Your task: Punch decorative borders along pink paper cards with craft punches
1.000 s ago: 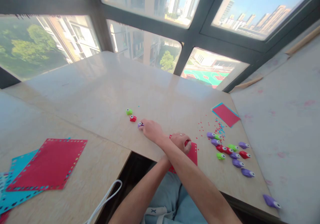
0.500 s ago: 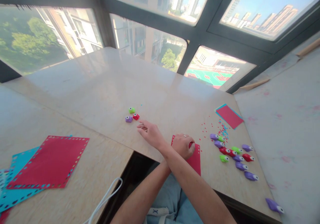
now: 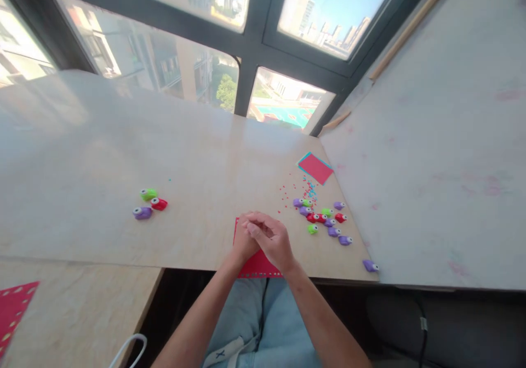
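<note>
My left hand [image 3: 241, 243] and my right hand [image 3: 274, 239] meet over a red paper sheet [image 3: 258, 266] with punched holes, lying at the table's near edge. The right hand's fingers curl over the left hand, hiding whatever lies between them. To the left, apart from both hands, three small punches sit together: a green punch [image 3: 148, 194], a red punch [image 3: 158, 204] and a purple punch [image 3: 142, 212]. Just right of my hands lies a cluster of punches [image 3: 322, 220], purple, red and green.
A lone purple punch [image 3: 370, 265] lies near the table's right corner. Red and blue paper dots [image 3: 302, 184] are scattered toward a small red sheet on teal paper [image 3: 315, 168]. A pale board [image 3: 431, 154] rises at right. Another red sheet [image 3: 16, 308] lies on the lower left table.
My right hand let go of the purple punch beside the green and red ones, then drew back to join the left hand over the red sheet. The view swung to the right.
</note>
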`<action>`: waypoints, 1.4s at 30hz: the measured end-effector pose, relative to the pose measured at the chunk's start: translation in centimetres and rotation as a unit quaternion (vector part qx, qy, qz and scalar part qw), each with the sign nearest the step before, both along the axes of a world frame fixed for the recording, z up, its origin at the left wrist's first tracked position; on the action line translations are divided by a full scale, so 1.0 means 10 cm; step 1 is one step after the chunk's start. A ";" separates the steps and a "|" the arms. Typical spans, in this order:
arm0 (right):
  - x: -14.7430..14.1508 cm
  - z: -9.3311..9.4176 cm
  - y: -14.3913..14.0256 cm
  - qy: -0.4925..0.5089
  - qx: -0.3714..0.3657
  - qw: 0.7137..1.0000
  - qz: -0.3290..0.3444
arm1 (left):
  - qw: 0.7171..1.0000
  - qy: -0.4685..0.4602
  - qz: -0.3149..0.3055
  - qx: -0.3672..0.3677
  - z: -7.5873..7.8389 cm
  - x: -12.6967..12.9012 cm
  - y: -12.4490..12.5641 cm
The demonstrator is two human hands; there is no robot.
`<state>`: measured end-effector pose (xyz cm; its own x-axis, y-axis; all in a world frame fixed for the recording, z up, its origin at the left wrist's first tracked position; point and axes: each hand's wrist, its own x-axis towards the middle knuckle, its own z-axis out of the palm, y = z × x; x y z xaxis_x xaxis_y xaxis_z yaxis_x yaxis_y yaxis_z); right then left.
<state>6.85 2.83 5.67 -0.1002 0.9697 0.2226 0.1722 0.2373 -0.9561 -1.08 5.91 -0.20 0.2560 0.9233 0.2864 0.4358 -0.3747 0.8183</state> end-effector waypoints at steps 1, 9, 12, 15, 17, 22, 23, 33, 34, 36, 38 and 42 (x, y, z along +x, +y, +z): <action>0.14 -0.01 -0.03 0.005 -0.004 1.000 -0.021 | 1.000 0.008 -0.004 0.005 0.02 -0.03 0.02; 1.29 -0.33 -0.31 -0.154 -0.017 0.940 -0.305 | 0.997 0.071 0.011 0.002 0.14 -0.06 0.04; 1.54 -0.42 -0.36 -0.222 -0.029 0.919 -0.323 | 0.997 0.075 0.013 -0.001 0.14 -0.06 0.04; 1.63 -0.47 -0.37 -0.268 -0.030 0.917 -0.294 | 0.997 0.081 0.015 0.001 0.12 -0.06 0.05; 1.63 -0.48 -0.37 -0.284 -0.031 0.918 -0.274 | 0.996 0.085 0.016 0.005 0.11 -0.06 0.05; 1.58 -0.46 -0.35 -0.316 -0.063 0.916 -0.239 | 0.995 0.094 0.023 0.009 0.10 -0.06 0.06; 1.57 -0.44 -0.35 -0.319 -0.073 0.917 -0.230 | 0.995 0.095 0.024 0.009 0.10 -0.05 0.06; 1.21 -0.28 -0.41 -0.329 -0.057 0.940 -0.075 | 0.994 0.102 0.030 0.010 0.13 -0.03 0.06; 1.17 -0.28 -0.39 -0.337 -0.042 0.938 -0.062 | 0.994 0.101 0.031 0.010 0.13 -0.03 0.06; 1.13 -0.28 -0.33 -0.353 -0.027 0.934 -0.044 | 0.995 0.098 0.030 0.007 0.14 -0.03 0.06; 1.11 -0.30 -0.24 -0.360 -0.028 0.931 -0.047 | 0.995 0.096 0.030 0.004 0.14 -0.03 0.05; 1.14 -0.31 -0.06 -0.358 -0.041 0.921 -0.147 | 0.995 0.097 0.030 0.004 0.14 -0.04 0.05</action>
<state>18.21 2.27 2.53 0.0773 0.9890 0.1261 0.8113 0.0111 -0.5845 -1.47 6.46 1.15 0.2519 0.9363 0.2448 0.6071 -0.3499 0.7135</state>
